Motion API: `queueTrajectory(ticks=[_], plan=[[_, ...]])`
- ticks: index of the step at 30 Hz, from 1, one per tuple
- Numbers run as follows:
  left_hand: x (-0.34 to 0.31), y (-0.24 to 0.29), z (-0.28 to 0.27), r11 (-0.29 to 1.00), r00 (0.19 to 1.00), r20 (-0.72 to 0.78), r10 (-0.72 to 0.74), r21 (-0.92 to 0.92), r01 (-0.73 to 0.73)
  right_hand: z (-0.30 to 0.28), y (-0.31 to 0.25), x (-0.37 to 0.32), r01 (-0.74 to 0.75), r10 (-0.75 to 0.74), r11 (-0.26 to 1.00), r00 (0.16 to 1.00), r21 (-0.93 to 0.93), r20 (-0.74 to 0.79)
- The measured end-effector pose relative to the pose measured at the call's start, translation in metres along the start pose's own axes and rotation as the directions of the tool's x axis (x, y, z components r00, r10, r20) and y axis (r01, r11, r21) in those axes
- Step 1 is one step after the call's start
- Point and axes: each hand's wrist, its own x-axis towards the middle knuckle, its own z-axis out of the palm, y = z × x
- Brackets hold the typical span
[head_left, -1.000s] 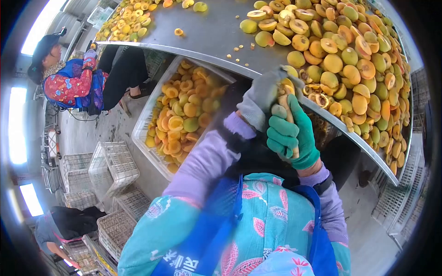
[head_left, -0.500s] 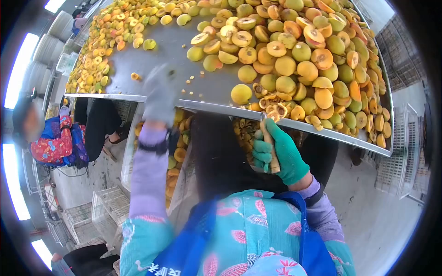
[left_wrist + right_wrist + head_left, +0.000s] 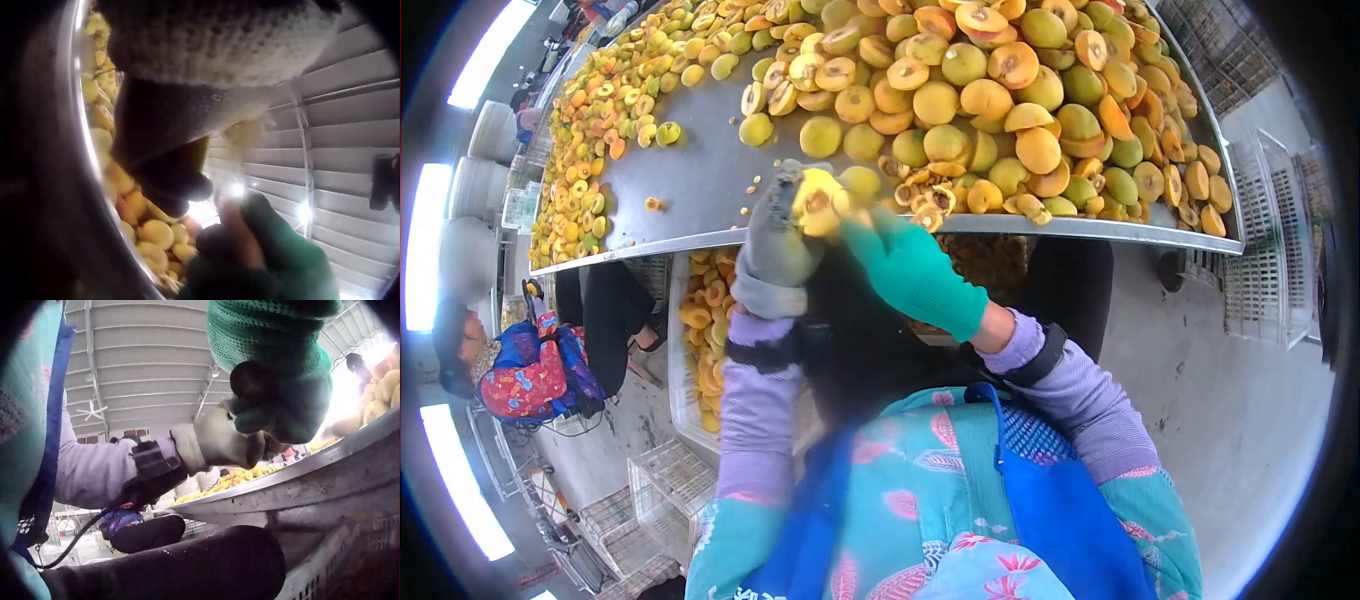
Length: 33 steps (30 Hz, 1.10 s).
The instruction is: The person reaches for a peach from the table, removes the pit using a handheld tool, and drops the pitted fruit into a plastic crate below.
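In the head view, my left hand (image 3: 775, 240), in a grey glove, grips a yellow peach half (image 3: 818, 203) with its cut face and brown centre showing. It is held just over the near edge of the metal table (image 3: 690, 110). My green-gloved right hand (image 3: 925, 275) curls round a wooden-handled tool, its fingertips right beside the fruit. The left wrist view shows the wooden handle (image 3: 247, 240) in the green glove; the tool's tip is blurred. From the right wrist view, the round handle end (image 3: 250, 381) sticks out of the fist.
Peach halves (image 3: 960, 100) cover much of the table, with pitted scraps (image 3: 925, 200) near its edge. Below stands a white crate (image 3: 680, 385) of peach halves. Another person (image 3: 525, 365) sits at the left. Stacked crates (image 3: 1268, 240) stand at the right.
Half a second ago the left hand was a blur, apart from the right at the table edge; now it holds a peach half against the right hand's tool. The head view has shifted.
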Motion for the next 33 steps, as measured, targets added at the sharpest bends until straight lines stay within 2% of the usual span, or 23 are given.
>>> queueTrajectory(ticks=[2,4,6,7,8,9,11,12,15,16,17,18,19,20,21,22,23,24,26,27,30,31,33], plan=[[-0.008,-0.002,0.013,0.862,0.962,0.029,0.270,0.437,-0.255,-0.001,-0.003,-0.004,-0.119,0.123,0.986,0.992,0.120,-0.031],[-0.012,0.005,0.021,0.420,0.828,0.218,0.517,0.779,-0.467,-0.001,-0.003,-0.009,-0.108,0.114,0.988,0.992,0.110,-0.052],[-0.014,0.012,0.038,0.789,0.919,0.028,0.393,0.502,-0.353,-0.005,-0.007,-0.012,-0.096,0.103,0.990,0.992,0.102,-0.067],[-0.015,0.017,0.046,0.928,0.963,-0.057,0.263,0.288,-0.236,-0.006,-0.008,-0.013,-0.088,0.093,0.992,0.994,0.090,-0.062],[-0.015,0.017,0.047,0.976,0.984,-0.085,0.154,0.169,-0.138,-0.007,-0.009,-0.014,-0.080,0.084,0.994,0.995,0.077,-0.057],[-0.014,0.018,0.048,0.998,0.993,-0.111,0.043,0.044,-0.039,-0.007,-0.010,-0.017,-0.071,0.073,0.996,0.996,0.055,-0.040],[-0.010,0.014,0.042,0.994,0.988,-0.119,-0.097,0.038,0.102,-0.006,-0.012,-0.023,-0.075,0.076,0.995,0.997,0.058,-0.015],[-0.009,0.014,0.042,0.992,0.989,-0.102,-0.105,0.058,0.111,-0.006,-0.014,-0.024,-0.088,0.089,0.993,0.996,0.083,-0.008],[-0.007,0.014,0.046,0.992,0.990,-0.061,-0.126,0.025,0.127,0.018,-0.015,-0.031,-0.036,0.068,0.990,0.970,0.140,-0.232],[-0.006,0.006,0.048,0.991,0.990,-0.065,-0.126,-0.055,0.122,0.014,-0.016,-0.029,-0.145,0.202,0.929,0.970,0.340,-0.137],[-0.009,0.003,0.050,0.984,0.988,-0.082,-0.129,-0.133,0.118,0.006,-0.022,-0.024,-0.265,0.331,0.818,0.943,0.510,-0.040],[-0.011,0.003,0.052,0.985,0.998,-0.042,-0.051,-0.165,0.043,-0.021,-0.023,-0.023,-0.555,0.447,0.466,0.820,0.689,0.358],[-0.014,0.009,0.055,0.983,0.999,-0.018,0.027,-0.179,-0.030,-0.035,-0.027,-0.020,-0.793,0.349,0.033,0.579,0.608,0.737],[-0.015,0.011,0.056,0.977,0.994,0.002,0.108,-0.187,-0.106,-0.031,-0.025,-0.020,-0.762,0.231,-0.253,0.551,0.597,0.802],[-0.011,-0.005,0.055,0.944,0.956,-0.024,0.291,-0.153,-0.291,-0.040,-0.040,-0.011,-0.782,0.332,-0.226,0.498,0.580,0.801],[-0.008,-0.011,0.056,0.930,0.944,-0.033,0.329,-0.159,-0.330,-0.036,-0.041,-0.011,-0.778,0.390,-0.186,0.503,0.601,0.772],[-0.004,-0.018,0.056,0.915,0.929,-0.041,0.367,-0.166,-0.368,-0.029,-0.043,-0.014,-0.787,0.468,-0.037,0.531,0.616,0.706],[-0.004,-0.012,0.055,0.947,0.968,-0.009,0.250,-0.205,-0.247,-0.024,-0.044,-0.015,-0.778,0.540,0.114,0.571,0.618,0.618],[-0.002,0.006,0.053,0.969,0.996,0.093,-0.006,-0.244,0.029,-0.029,-0.051,-0.008,-0.783,0.499,-0.063,0.512,0.619,0.699],[-0.003,0.012,0.053,0.987,0.997,0.065,-0.043,-0.155,0.053,-0.032,-0.053,-0.004,-0.779,0.479,-0.156,0.478,0.607,0.736],[-0.001,0.019,0.046,0.993,0.993,0.013,-0.115,-0.018,0.116,-0.035,-0.052,0.007,-0.820,0.454,-0.180,0.420,0.543,0.786],[0.001,0.007,0.045,0.996,0.997,0.023,-0.080,-0.034,0.081,-0.024,-0.037,-0.002,-0.830,0.428,-0.072,0.475,0.553,0.769],[0.007,-0.007,0.042,0.990,0.998,0.056,-0.019,-0.141,0.027,-0.022,-0.048,0.002,-0.803,0.342,-0.208,0.475,0.558,0.811]])
